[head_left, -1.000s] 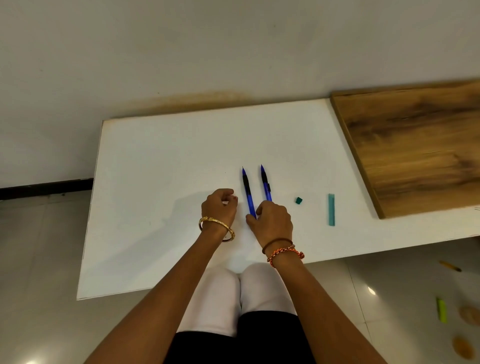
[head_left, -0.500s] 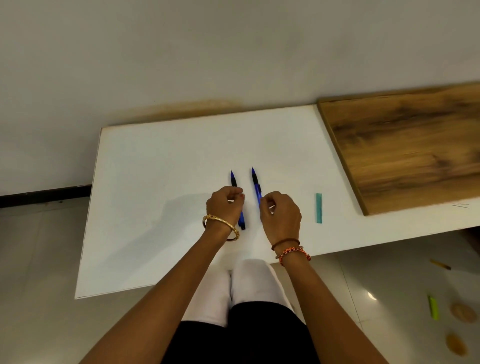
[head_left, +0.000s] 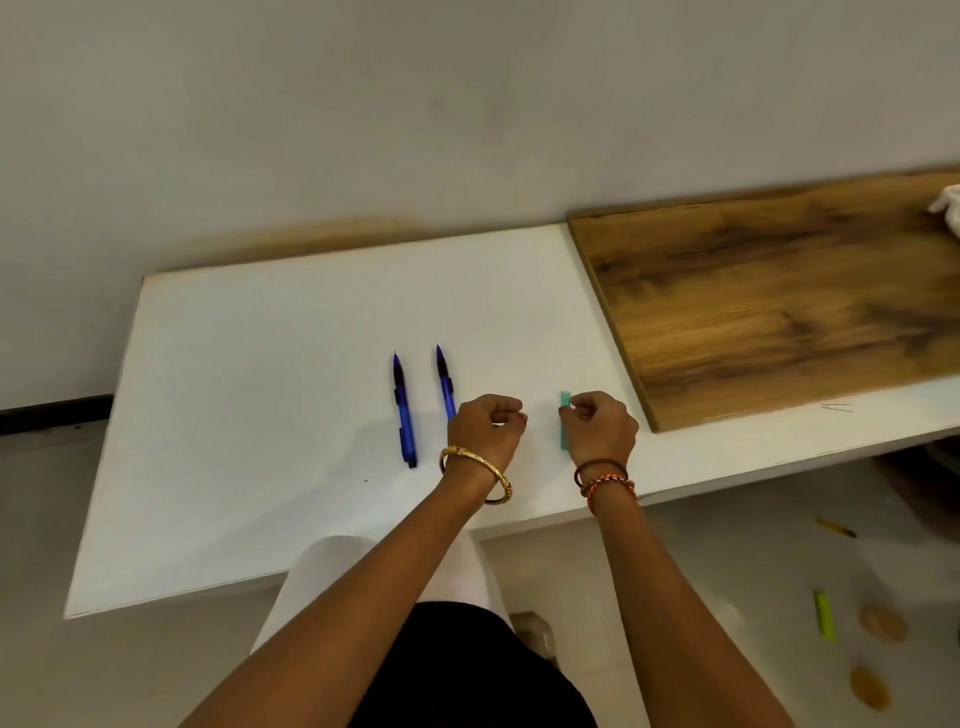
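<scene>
Two blue pens lie side by side on the white table (head_left: 260, 415), tips pointing away from me. The left pen (head_left: 404, 415) lies free. My left hand (head_left: 485, 428) is curled into a loose fist over the lower end of the right pen (head_left: 444, 382); nothing shows between its fingers. To the right, a thin teal stick (head_left: 564, 401) lies on the table. My right hand (head_left: 600, 431) pinches its far end between thumb and fingertips and covers its near part.
A brown wooden board (head_left: 779, 301) lies on the table's right part. The wall runs close behind the table. On the floor at the right lie a lime green marker (head_left: 824, 614) and a yellow pencil (head_left: 835, 527). My knees sit under the table's front edge.
Both hands have left the pens and shifted right. My right hand now pinches the teal stick. The small green piece seen a second ago is out of sight.
</scene>
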